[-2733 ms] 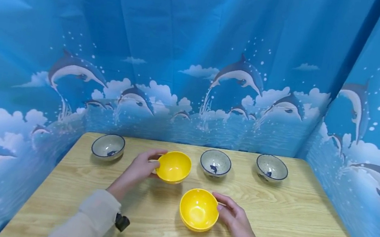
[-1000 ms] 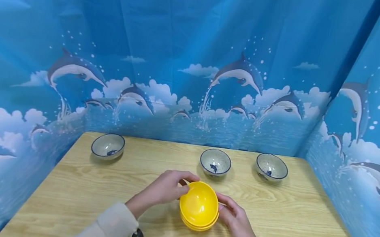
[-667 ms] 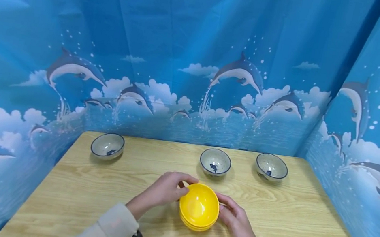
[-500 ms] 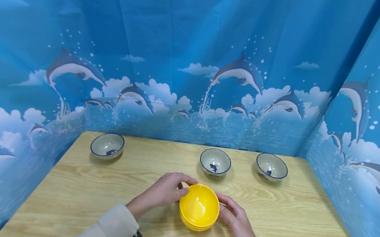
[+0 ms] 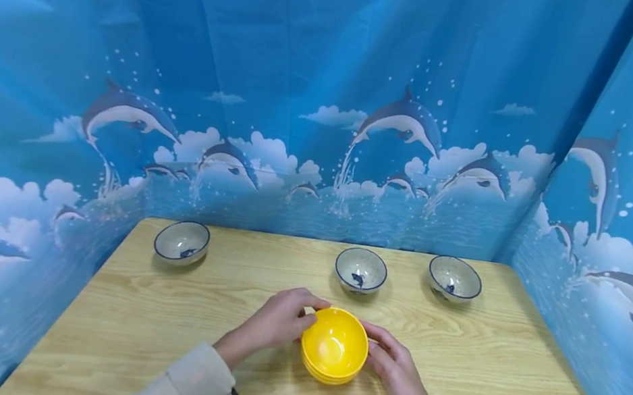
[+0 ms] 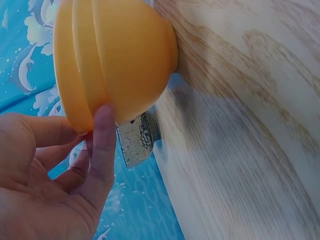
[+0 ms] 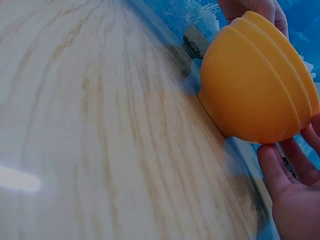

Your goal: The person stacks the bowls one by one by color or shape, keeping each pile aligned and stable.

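Observation:
Three yellow bowls (image 5: 334,343), nested in a stack, stand upright on the wooden table in front of me. My left hand (image 5: 280,320) grips the stack at its upper left, thumb and fingers at the rims. On the other side, my right hand (image 5: 397,377) holds the stack with thumb and fingers against its side. The left wrist view shows the layered rims of the yellow bowls (image 6: 125,55) with the left thumb against them. In the right wrist view, the right thumb touches the lowest bowl (image 7: 245,90), whose foot is on the table.
Along the table's (image 5: 513,363) back edge stand three grey-white bowls with blue rims: one at the left (image 5: 181,243), one at the middle (image 5: 361,270) and one at the right (image 5: 454,279). A blue dolphin-print curtain (image 5: 284,83) encloses the back and sides.
My left hand has brought a yellow bowl from the back left toward the right and set it into the others. The right hand has stayed at the stack. Little differs over the last half second.

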Demonstrator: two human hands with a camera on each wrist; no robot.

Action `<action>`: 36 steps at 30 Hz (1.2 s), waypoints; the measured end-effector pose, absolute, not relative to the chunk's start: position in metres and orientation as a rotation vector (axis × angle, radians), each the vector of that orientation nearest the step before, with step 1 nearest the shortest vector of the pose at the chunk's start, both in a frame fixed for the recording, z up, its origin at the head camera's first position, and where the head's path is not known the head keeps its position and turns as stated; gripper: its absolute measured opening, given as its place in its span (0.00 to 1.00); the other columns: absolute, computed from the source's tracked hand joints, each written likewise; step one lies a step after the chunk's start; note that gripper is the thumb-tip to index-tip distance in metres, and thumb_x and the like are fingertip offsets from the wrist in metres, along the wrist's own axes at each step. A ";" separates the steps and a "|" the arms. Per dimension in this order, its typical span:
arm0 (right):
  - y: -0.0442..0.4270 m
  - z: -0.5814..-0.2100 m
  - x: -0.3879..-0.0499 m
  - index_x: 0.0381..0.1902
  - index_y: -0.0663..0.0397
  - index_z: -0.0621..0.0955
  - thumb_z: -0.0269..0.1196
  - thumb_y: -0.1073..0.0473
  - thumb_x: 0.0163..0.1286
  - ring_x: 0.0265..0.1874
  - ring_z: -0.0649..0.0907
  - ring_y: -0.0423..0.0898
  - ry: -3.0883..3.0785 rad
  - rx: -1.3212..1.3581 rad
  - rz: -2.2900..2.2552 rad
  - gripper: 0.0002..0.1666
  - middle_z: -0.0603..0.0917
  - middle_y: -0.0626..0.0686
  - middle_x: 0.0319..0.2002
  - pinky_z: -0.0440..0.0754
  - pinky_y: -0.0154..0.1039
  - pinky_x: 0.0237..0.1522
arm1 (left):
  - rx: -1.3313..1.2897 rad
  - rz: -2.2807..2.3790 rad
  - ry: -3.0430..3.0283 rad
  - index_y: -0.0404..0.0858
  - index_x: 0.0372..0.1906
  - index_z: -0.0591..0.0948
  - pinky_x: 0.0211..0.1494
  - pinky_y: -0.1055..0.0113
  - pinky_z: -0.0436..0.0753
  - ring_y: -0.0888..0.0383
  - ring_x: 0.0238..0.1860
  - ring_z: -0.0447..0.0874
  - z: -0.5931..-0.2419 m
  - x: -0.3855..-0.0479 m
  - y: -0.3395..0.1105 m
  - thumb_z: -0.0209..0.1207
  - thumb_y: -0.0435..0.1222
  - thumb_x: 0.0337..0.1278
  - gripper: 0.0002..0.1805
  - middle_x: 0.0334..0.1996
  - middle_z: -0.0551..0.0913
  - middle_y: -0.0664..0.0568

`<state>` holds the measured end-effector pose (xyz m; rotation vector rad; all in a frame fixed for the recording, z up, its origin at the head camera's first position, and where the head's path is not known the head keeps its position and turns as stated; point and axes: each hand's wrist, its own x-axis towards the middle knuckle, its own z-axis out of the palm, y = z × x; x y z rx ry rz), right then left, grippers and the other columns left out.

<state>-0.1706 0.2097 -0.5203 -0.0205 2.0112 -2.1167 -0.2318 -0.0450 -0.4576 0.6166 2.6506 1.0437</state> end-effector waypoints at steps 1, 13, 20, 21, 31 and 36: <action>0.210 -0.520 -0.171 0.81 0.63 0.69 0.57 0.55 0.86 0.65 0.83 0.38 2.009 -0.022 -2.118 0.32 0.69 0.64 0.81 0.83 0.31 0.66 | 0.618 1.037 2.658 0.45 0.66 0.88 0.39 0.69 0.85 0.59 0.38 0.80 -0.458 -0.232 -0.045 0.64 0.31 0.76 0.20 0.55 0.88 0.51; 0.209 -0.519 -0.171 0.81 0.62 0.69 0.57 0.54 0.86 0.67 0.81 0.41 2.017 -0.002 -2.095 0.33 0.69 0.63 0.82 0.83 0.32 0.67 | 0.624 0.986 2.756 0.45 0.65 0.89 0.49 0.61 0.84 0.60 0.42 0.81 -0.460 -0.229 -0.040 0.64 0.30 0.74 0.20 0.54 0.90 0.52; 0.207 -0.517 -0.170 0.80 0.60 0.71 0.57 0.55 0.86 0.69 0.81 0.43 2.042 0.040 -2.079 0.31 0.71 0.61 0.81 0.84 0.32 0.67 | 0.585 0.957 2.765 0.46 0.65 0.89 0.51 0.59 0.85 0.59 0.44 0.81 -0.459 -0.228 -0.038 0.64 0.30 0.74 0.20 0.56 0.90 0.52; 0.207 -0.517 -0.170 0.80 0.59 0.72 0.57 0.55 0.85 0.68 0.82 0.43 2.047 0.042 -2.077 0.31 0.71 0.61 0.80 0.84 0.32 0.67 | 0.569 0.966 2.757 0.47 0.65 0.89 0.50 0.59 0.85 0.59 0.44 0.81 -0.460 -0.228 -0.038 0.63 0.30 0.75 0.20 0.56 0.90 0.52; 0.210 -0.519 -0.170 0.81 0.69 0.66 0.55 0.57 0.87 0.64 0.84 0.37 1.970 -0.037 -2.125 0.33 0.66 0.68 0.82 0.84 0.35 0.68 | 0.307 1.362 2.410 0.46 0.65 0.87 0.42 0.62 0.94 0.54 0.47 0.86 -0.475 -0.233 -0.046 0.61 0.37 0.81 0.16 0.59 0.88 0.47; 0.210 -0.520 -0.170 0.81 0.69 0.66 0.54 0.57 0.87 0.64 0.84 0.39 1.967 -0.033 -2.122 0.33 0.66 0.69 0.81 0.86 0.37 0.67 | 0.241 1.432 2.325 0.46 0.65 0.87 0.42 0.59 0.95 0.53 0.47 0.87 -0.478 -0.233 -0.049 0.61 0.40 0.81 0.16 0.57 0.88 0.47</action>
